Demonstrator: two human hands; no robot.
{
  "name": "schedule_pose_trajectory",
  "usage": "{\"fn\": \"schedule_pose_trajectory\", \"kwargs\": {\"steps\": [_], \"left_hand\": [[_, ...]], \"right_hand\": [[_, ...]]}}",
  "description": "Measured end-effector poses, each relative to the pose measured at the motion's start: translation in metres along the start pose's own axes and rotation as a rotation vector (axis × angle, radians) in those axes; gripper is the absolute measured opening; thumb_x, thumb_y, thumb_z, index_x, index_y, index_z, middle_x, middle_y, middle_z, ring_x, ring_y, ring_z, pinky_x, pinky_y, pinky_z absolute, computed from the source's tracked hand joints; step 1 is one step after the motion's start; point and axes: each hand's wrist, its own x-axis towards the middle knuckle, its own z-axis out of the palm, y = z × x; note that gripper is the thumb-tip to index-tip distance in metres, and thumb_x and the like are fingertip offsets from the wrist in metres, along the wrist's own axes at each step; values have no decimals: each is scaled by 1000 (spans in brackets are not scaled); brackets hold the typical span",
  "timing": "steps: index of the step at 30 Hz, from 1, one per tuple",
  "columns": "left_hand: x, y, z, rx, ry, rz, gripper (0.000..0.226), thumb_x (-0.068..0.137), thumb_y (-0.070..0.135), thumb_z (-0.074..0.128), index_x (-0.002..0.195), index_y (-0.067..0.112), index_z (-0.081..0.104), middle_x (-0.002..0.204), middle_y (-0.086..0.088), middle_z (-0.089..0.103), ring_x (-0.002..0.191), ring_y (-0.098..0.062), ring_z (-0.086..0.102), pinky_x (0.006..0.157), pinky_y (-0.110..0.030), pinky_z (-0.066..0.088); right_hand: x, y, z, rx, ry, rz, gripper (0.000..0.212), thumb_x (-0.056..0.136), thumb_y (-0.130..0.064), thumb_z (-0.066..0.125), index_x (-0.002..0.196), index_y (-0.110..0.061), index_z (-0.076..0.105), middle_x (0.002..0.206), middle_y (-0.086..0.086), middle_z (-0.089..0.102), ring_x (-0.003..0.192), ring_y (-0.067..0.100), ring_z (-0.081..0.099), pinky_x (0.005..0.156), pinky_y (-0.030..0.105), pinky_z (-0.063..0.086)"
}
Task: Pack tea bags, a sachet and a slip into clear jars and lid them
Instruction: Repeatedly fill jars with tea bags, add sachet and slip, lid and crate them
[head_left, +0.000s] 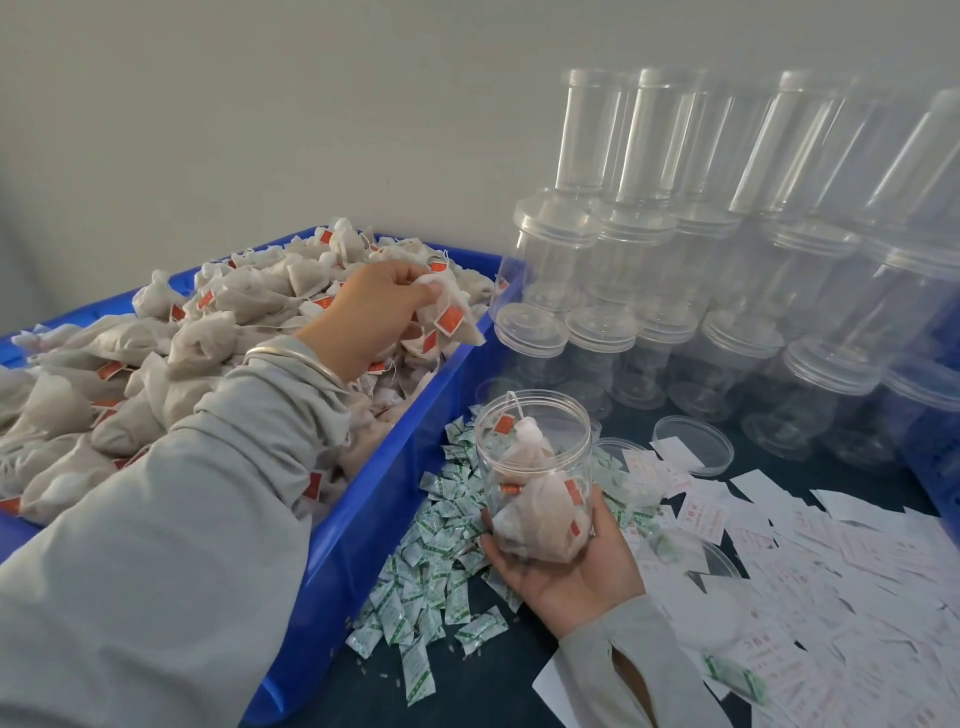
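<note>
Left hand pinches tea bag over bin edge; right hand grips jar (unlidded).

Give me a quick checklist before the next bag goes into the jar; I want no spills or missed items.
1. Bag gripped: ok. Left hand pinches a tea bag over the blue bin.
2. Jar steady: ok. Right hand cups the jar from below, roughly upright.
3. Mouth clear: ok. No lid on it; one bag's tag and string poke up near the rim.
4. Room left: ok. Bags fill only the lower part.
5. Sachet and slip inside: cannot tell. Neither shows among the bags; sachets and slips lie on the table.
6. Lid at hand: ok. A loose lid lies behind the jar.
</note>
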Motion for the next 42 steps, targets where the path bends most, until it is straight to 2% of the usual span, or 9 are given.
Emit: {"fn": "schedule_pose_trajectory", "kwargs": {"steps": [7, 19, 23, 25, 29, 31, 35, 38, 42], "left_hand": [[-16, 20, 8, -323, -265, 5, 11, 94, 14, 55, 88, 13, 65, 74, 2, 71, 72, -11, 69, 65, -23, 56], [-35, 25, 24, -238, -511, 25, 5, 82, 11, 63, 85, 12, 68, 76, 1, 72, 72, -14, 69, 63, -22, 56], [-39, 25, 25, -222, -628, -7, 26, 65, 27, 71, 87, 14, 70, 79, -5, 71, 66, -16, 67, 58, -21, 56], [-40, 26, 25, -223, -663, -23, 33, 66, 32, 71, 93, 13, 68, 80, -5, 72, 61, -15, 68, 54, -19, 54], [-35, 21, 29, 23, -463, 3, 3, 89, 18, 63, 88, 16, 66, 78, 2, 73, 63, -8, 69, 54, -14, 52], [-34, 16, 33, 222, -406, 51, 13, 91, 14, 60, 84, 23, 66, 83, 5, 70, 71, -2, 66, 59, -10, 52], [-38, 11, 40, 465, -574, 17, 26, 93, 9, 51, 104, 30, 63, 107, 11, 67, 96, -8, 63, 76, -19, 51], [-41, 14, 40, 506, -656, -6, 33, 87, 4, 55, 98, 33, 65, 95, 10, 71, 89, -5, 64, 76, -16, 49], [-39, 18, 32, 528, -691, -44, 34, 83, -6, 58, 98, 24, 67, 89, 1, 71, 81, -13, 65, 76, -24, 55]], "right_hand": [[0, 0, -1, -7, -19, 1, 64, 84, -61, 49, 118, -7, 61, 114, 28, 62, 104, 45, 57, 66, 50, 56], [0, 0, -1, -11, 0, -17, 63, 85, -61, 47, 119, -9, 60, 114, 26, 62, 104, 43, 57, 71, 48, 54], [1, 0, -1, -17, -13, -14, 64, 86, -61, 46, 120, -8, 60, 115, 26, 62, 101, 43, 58, 65, 50, 57], [1, 0, -1, -12, -16, -16, 64, 86, -61, 46, 120, -9, 59, 114, 26, 62, 100, 43, 58, 65, 51, 57], [3, -1, -2, -32, -22, -29, 62, 88, -61, 42, 125, -14, 57, 123, 22, 58, 105, 41, 56, 77, 48, 48], [4, -1, -2, -37, -24, -32, 62, 87, -61, 42, 123, -14, 57, 122, 22, 59, 104, 40, 57, 79, 47, 47], [3, -1, -3, -39, -15, -30, 61, 87, -62, 43, 118, -12, 60, 114, 23, 63, 99, 39, 59, 79, 47, 48], [4, -1, -3, -52, -8, -31, 60, 87, -61, 43, 113, -12, 62, 110, 23, 65, 99, 40, 59, 79, 47, 48], [4, -1, -3, -59, -9, -31, 59, 87, -61, 43, 113, -11, 62, 113, 23, 64, 99, 39, 59, 78, 46, 47]]}}
